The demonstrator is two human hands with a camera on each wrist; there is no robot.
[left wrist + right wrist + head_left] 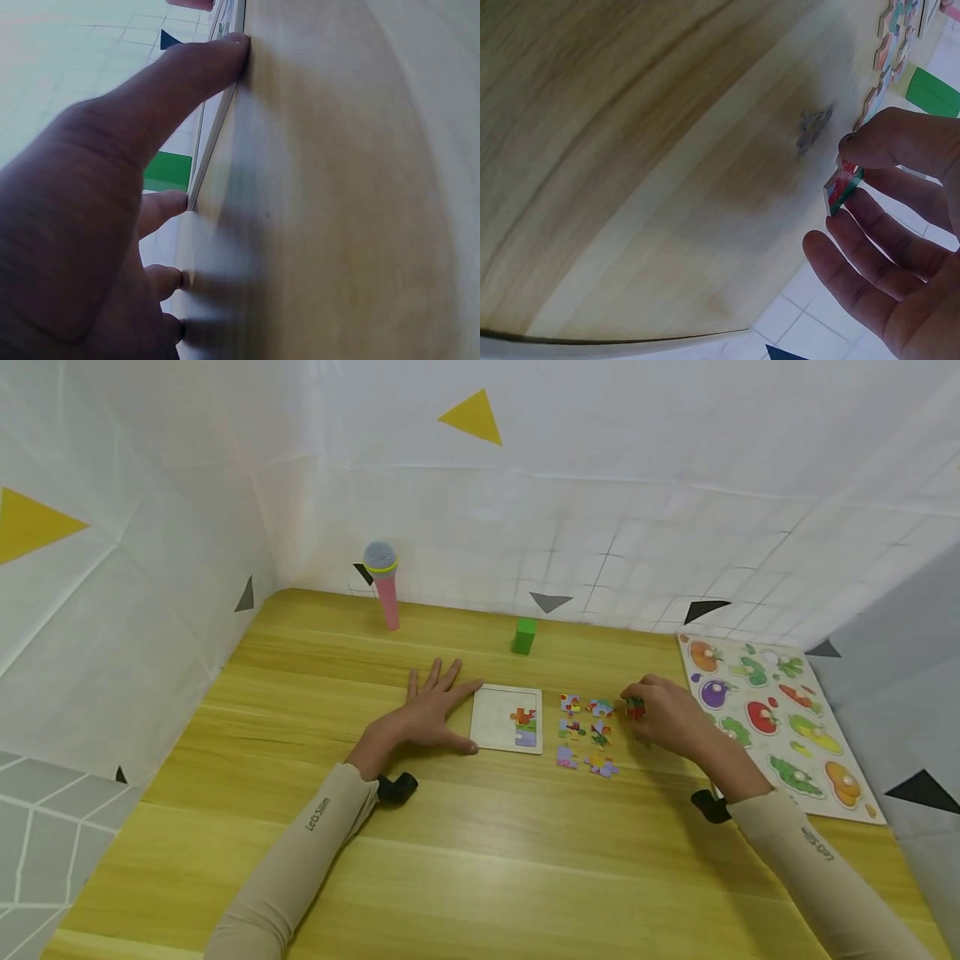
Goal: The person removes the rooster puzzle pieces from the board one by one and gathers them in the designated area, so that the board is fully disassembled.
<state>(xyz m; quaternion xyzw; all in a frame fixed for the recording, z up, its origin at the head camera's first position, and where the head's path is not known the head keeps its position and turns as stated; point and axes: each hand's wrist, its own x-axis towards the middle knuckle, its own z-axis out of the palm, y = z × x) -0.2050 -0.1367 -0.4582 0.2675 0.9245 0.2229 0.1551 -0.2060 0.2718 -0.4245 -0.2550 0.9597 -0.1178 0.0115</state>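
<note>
My left hand (427, 717) lies spread on the table, its thumb and index finger touching the left corners of a square white puzzle tray (491, 718). In the left wrist view the thumb tip (238, 46) presses against the tray's edge. Inside the tray, along the right side, are an orange-red puzzle piece (522, 717) and a purple piece (526, 738). To the right of the loose pieces, my right hand (666, 714) pinches a red and green puzzle piece (842, 185) between thumb and fingers. Several loose puzzle pieces (570, 729) lie in two columns between tray and right hand.
A green block (524, 636) stands behind the tray. Farther back on the left, a pink toy microphone (386, 593) stands upright. A vegetable puzzle board (776, 747) lies at the table's right edge, close to the right forearm. White sheeting (585, 485) hangs behind the table.
</note>
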